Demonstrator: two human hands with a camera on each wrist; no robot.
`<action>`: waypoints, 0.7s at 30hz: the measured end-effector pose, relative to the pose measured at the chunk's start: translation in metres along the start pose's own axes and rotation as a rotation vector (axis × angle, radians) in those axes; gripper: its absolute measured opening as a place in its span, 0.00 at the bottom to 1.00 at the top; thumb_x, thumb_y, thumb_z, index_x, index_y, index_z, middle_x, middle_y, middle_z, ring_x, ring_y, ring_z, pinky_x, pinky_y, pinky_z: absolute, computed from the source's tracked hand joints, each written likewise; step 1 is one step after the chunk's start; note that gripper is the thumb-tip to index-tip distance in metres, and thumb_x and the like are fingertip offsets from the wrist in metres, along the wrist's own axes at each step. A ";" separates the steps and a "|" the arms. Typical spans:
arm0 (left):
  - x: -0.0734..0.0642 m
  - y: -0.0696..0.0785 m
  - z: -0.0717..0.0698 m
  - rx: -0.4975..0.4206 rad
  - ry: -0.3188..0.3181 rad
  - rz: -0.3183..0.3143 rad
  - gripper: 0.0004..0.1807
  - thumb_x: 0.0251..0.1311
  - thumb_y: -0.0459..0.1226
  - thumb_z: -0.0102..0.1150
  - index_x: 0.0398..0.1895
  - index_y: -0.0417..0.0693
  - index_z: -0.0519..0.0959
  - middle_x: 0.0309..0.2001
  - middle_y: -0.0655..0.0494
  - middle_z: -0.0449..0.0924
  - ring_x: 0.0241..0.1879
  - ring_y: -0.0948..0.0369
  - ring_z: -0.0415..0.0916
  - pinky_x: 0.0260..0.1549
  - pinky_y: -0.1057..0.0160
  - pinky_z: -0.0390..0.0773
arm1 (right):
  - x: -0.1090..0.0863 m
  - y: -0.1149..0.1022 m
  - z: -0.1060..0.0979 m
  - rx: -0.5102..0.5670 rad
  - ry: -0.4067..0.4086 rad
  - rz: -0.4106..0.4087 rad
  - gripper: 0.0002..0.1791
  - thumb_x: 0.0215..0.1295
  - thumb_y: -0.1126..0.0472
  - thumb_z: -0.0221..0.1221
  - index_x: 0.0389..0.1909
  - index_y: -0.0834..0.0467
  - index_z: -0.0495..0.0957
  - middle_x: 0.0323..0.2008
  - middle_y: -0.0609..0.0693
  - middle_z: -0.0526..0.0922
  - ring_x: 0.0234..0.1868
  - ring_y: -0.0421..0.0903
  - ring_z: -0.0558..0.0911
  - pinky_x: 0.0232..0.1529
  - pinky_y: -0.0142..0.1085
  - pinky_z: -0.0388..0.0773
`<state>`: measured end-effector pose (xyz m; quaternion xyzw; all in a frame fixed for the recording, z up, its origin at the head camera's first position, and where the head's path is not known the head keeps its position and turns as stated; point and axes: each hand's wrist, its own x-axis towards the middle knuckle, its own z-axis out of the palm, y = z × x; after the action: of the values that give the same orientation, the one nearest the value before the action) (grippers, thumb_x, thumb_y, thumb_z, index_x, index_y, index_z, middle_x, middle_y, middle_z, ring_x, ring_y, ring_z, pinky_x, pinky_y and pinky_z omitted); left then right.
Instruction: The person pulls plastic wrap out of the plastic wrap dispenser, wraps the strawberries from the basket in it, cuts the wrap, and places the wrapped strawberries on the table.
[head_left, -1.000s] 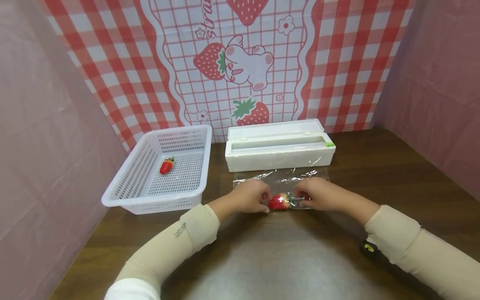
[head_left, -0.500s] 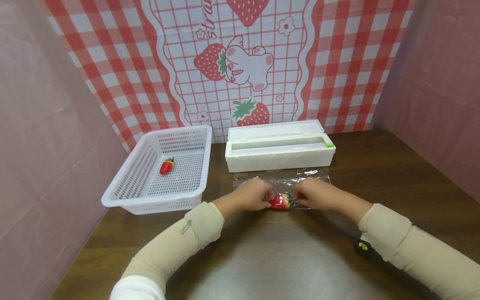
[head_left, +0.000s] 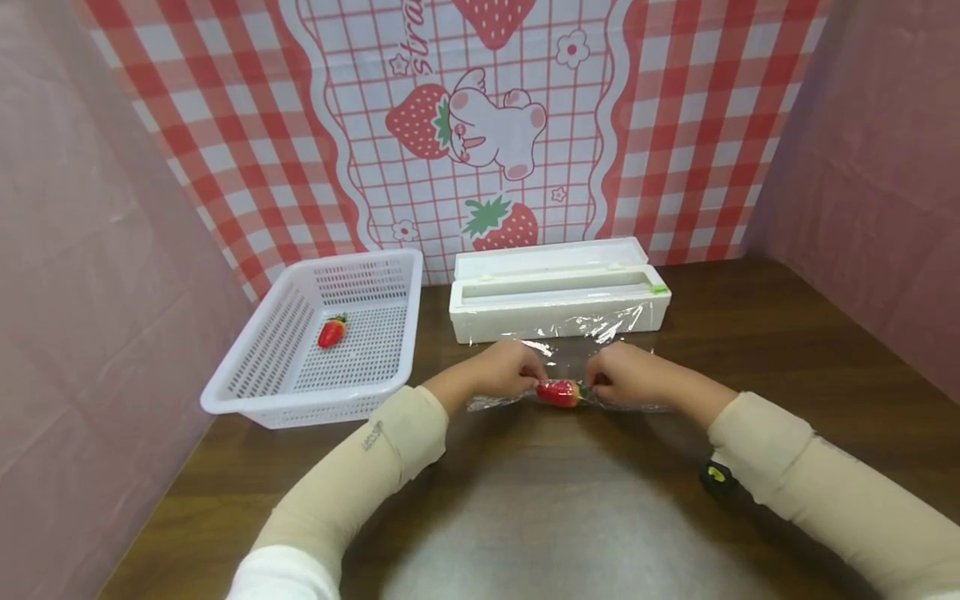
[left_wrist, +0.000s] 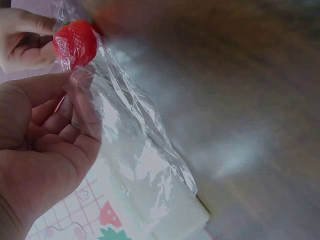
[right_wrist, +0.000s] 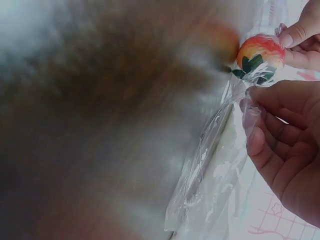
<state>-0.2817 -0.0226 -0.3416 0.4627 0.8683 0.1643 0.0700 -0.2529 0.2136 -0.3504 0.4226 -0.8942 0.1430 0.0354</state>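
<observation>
A red strawberry [head_left: 558, 393] with green leaves lies wrapped in clear plastic film [left_wrist: 132, 132] in front of a long white box. My left hand [head_left: 510, 369] pinches the film at the strawberry's left end, thumb against index finger. At the leafy end, my right hand [head_left: 624, 375] pinches the film the same way, as the right wrist view shows. The film stretches from the white film box [head_left: 558, 321] to both hands, its loose ends trailing out on either side.
A white plastic basket [head_left: 408, 367] on the left holds another strawberry [head_left: 332, 332]. The film box stands lid up before the checked cloth [head_left: 675, 125]. Brown wooden table [head_left: 585, 517] lies in front of the hands. A dark object with a yellow mark [head_left: 717, 476] shows by the right sleeve.
Both hands have risen slightly toward the box, with the strawberry and film between them. The right hand has come a little closer to the strawberry. The film is now drawn up over the box front.
</observation>
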 end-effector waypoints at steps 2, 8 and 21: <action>0.004 -0.001 -0.003 -0.034 -0.037 -0.040 0.07 0.60 0.28 0.59 0.36 0.40 0.86 0.34 0.52 0.86 0.35 0.61 0.80 0.37 0.70 0.77 | 0.002 0.002 -0.001 -0.002 -0.015 0.018 0.06 0.50 0.72 0.63 0.23 0.57 0.82 0.22 0.41 0.80 0.25 0.36 0.77 0.29 0.35 0.78; 0.016 -0.006 -0.005 -0.035 -0.090 -0.179 0.08 0.64 0.33 0.58 0.40 0.43 0.86 0.38 0.54 0.86 0.40 0.60 0.79 0.43 0.65 0.77 | 0.006 0.005 -0.002 -0.022 0.035 0.069 0.05 0.53 0.73 0.63 0.29 0.60 0.82 0.27 0.46 0.81 0.30 0.42 0.79 0.34 0.41 0.79; 0.012 -0.007 -0.003 -0.036 0.074 -0.155 0.04 0.51 0.29 0.68 0.30 0.42 0.83 0.29 0.54 0.84 0.31 0.63 0.79 0.32 0.73 0.77 | 0.007 0.008 -0.009 0.029 -0.007 0.103 0.07 0.52 0.72 0.64 0.31 0.61 0.79 0.26 0.46 0.77 0.29 0.41 0.75 0.31 0.38 0.76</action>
<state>-0.2950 -0.0169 -0.3406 0.3865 0.9004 0.1910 0.0587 -0.2639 0.2154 -0.3425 0.3771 -0.9127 0.1562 0.0190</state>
